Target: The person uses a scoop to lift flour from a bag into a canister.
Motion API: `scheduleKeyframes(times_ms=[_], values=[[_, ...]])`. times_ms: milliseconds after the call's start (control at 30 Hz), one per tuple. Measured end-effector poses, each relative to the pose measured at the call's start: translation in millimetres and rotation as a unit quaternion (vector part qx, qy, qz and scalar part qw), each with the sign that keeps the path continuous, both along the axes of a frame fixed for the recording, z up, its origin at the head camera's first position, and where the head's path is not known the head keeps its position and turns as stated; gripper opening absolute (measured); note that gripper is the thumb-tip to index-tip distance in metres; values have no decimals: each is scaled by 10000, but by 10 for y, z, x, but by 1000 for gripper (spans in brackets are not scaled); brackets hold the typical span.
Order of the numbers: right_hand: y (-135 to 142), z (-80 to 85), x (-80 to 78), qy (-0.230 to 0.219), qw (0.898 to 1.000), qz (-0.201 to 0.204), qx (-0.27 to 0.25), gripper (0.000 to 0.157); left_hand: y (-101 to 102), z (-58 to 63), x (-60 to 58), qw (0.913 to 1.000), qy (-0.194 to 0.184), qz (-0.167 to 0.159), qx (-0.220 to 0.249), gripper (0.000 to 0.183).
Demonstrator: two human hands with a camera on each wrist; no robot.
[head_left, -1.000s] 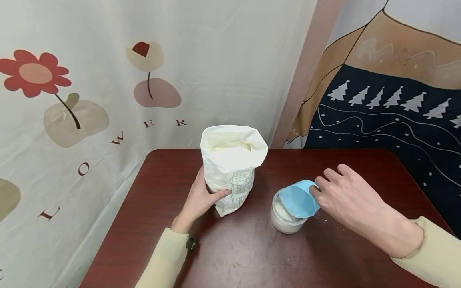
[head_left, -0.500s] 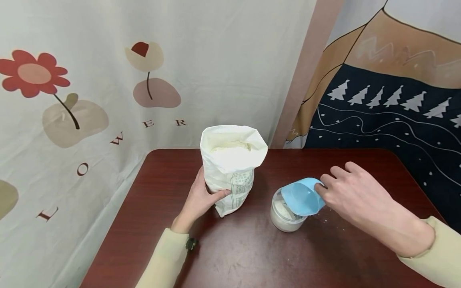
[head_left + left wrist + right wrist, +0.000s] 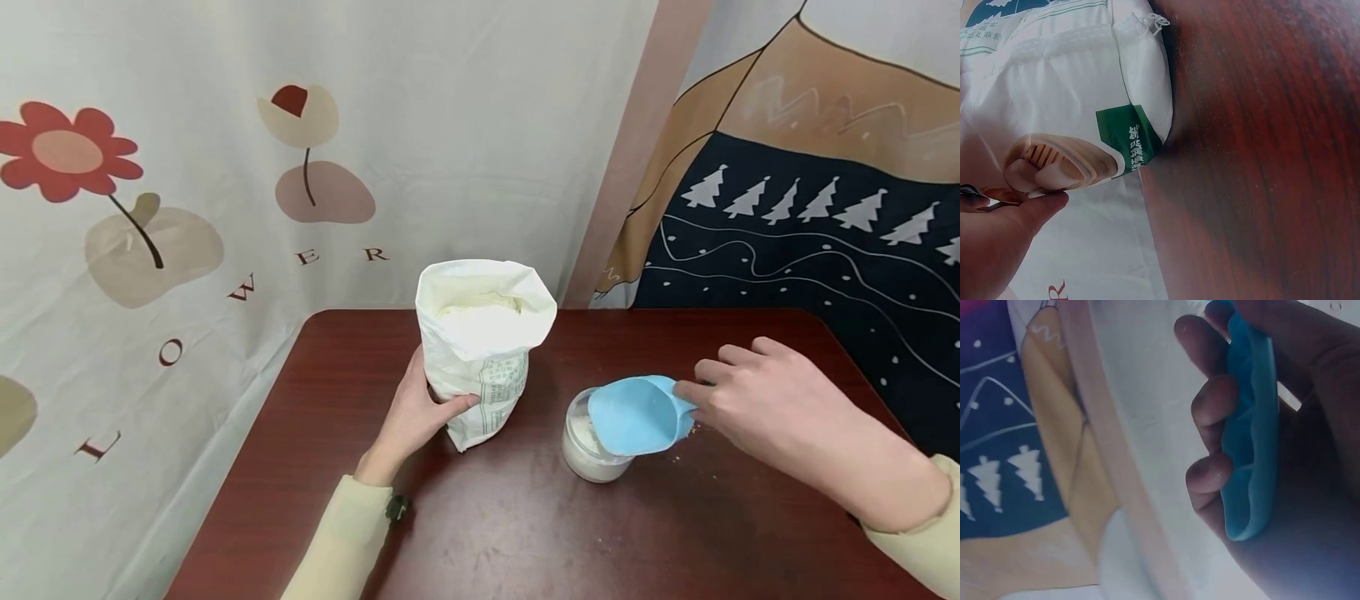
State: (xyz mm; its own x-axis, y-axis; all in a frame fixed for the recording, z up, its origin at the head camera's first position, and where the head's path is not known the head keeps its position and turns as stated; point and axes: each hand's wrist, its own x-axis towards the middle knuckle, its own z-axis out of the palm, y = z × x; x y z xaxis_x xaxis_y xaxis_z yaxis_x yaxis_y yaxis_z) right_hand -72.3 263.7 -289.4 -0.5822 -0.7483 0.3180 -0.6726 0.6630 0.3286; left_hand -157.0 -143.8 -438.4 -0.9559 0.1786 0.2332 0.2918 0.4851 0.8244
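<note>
An upright white flour bag (image 3: 480,375), its top folded open on white powder (image 3: 482,321), stands on the table. My left hand (image 3: 415,408) grips its left side, thumb across the front; the left wrist view shows the bag's printed side (image 3: 1054,81). To the right, a clear round jar (image 3: 592,467) holds white powder. Over the jar's right part hangs a light blue scoop (image 3: 636,414), tilted, with no powder seen in its bowl. My right hand (image 3: 780,417) holds the scoop; in the right wrist view the fingers curl round its handle (image 3: 1250,437).
The dark red-brown table (image 3: 510,533) has a few white specks right of the jar. A white curtain (image 3: 450,150) with flower prints hangs behind, and a dark tree-printed cloth (image 3: 795,250) is at the right. A dark wristband (image 3: 397,507) shows at the left sleeve.
My right hand has moved to the right and turned the scoop so its bowl faces up toward the head camera more. The left hand and the flour bag stay in place.
</note>
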Motion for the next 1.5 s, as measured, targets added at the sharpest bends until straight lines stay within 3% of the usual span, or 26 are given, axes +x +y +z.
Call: scheduleKeyframes(times_ms=[133, 300, 400, 567, 800, 1033, 1267, 1500], values=[[168, -47, -23, -483, 9980, -234, -332, 41, 1, 2, -1, 10000, 30, -14, 24, 103], [360, -99, -28, -1098, 9887, -756, -686, 55, 1, 5, -4, 9999, 86, -76, 78, 104], [434, -118, -22, -1469, 9791, -1101, -871, 28, -1, 3, -1, 9999, 68, -76, 111, 103], [508, -155, -22, -1896, 9624, -1476, -1268, 31, -7, -5, 0, 9999, 57, -62, 127, 102], [537, -202, -48, -1543, 9602, -1388, -1869, 34, 8, -10, -1, 9999, 48, -78, 142, 102], [377, -95, -160, -1110, 9604, -1148, -2282, 36, 4, -10, 9, 9999, 63, -28, 154, 103], [30, 80, -273, -842, 9603, -1307, -2316, 35, 1, -25, 5, 9998, 116, -25, 138, 101], [-336, 187, -467, -616, 9708, -889, -2141, 35, 12, -18, 11, 9998, 129, -34, 153, 100]])
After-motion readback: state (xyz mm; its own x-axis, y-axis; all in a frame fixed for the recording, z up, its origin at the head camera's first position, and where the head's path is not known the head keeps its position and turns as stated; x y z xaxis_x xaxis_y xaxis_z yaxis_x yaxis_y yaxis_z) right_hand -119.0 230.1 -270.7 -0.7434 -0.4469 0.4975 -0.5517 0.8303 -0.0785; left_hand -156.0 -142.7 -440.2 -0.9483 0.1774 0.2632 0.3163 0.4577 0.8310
